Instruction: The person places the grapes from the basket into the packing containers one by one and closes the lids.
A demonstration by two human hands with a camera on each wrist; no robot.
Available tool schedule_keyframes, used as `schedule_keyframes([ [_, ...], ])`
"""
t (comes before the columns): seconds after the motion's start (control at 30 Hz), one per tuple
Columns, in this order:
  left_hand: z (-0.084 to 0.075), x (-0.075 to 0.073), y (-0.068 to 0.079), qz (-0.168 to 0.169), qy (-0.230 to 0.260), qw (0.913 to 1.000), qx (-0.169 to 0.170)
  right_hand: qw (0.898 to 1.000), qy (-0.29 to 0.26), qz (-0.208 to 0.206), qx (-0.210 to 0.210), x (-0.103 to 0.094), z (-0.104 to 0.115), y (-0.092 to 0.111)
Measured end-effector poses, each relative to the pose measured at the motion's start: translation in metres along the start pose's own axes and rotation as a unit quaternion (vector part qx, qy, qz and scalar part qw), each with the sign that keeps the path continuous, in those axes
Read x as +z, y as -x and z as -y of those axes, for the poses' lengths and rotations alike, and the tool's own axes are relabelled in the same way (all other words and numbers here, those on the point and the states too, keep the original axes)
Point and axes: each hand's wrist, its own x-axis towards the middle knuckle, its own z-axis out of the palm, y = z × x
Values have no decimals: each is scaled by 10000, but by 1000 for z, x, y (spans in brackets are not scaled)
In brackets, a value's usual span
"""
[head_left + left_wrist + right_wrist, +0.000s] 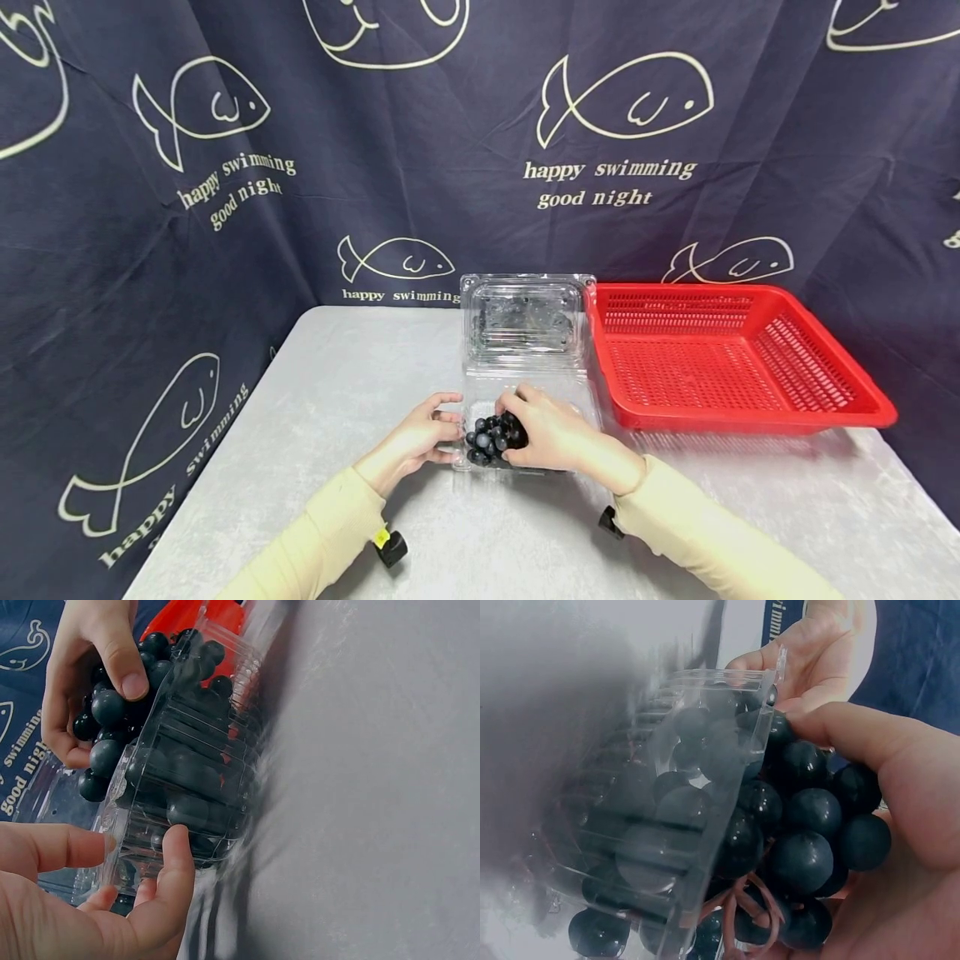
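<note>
A clear plastic clamshell box [590, 398] lies on the table with its lid [471, 333] folded open towards the back. In it is a bunch of dark grapes [487, 442], its brownish stem [739, 907] visible in the right wrist view. My right hand [551, 429] grips the bunch from above and the right, thumb over the grapes [109, 709] at the box rim. Over at the box's left side, my left hand [420, 437] holds the rim and wall between thumb and fingers. Part of the bunch is hidden behind my right hand.
Right of the box stands a large red plastic basket [735, 421] with perforated walls, its left side against the open lid. The grey table [360, 358] ends at a dark blue curtain [480, 192] printed with fish. Black devices [390, 548] sit at both wrists.
</note>
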Motion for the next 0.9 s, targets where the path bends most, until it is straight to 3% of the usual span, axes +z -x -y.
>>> schedule_keyframes([
  [0.47, -3, -1, 5, -30, -221, 9998, -3, 9986, -480, 114, -205, -8, -4, 11],
  [0.6, -3, -2, 6, -56, -211, 9998, 3, 9975, -655, -20, -277, -14, -6, 15],
  [0.9, -1, -4, 8, -113, -192, 9997, -23, 9983, -434, -376, -38, -28, -16, 25],
])
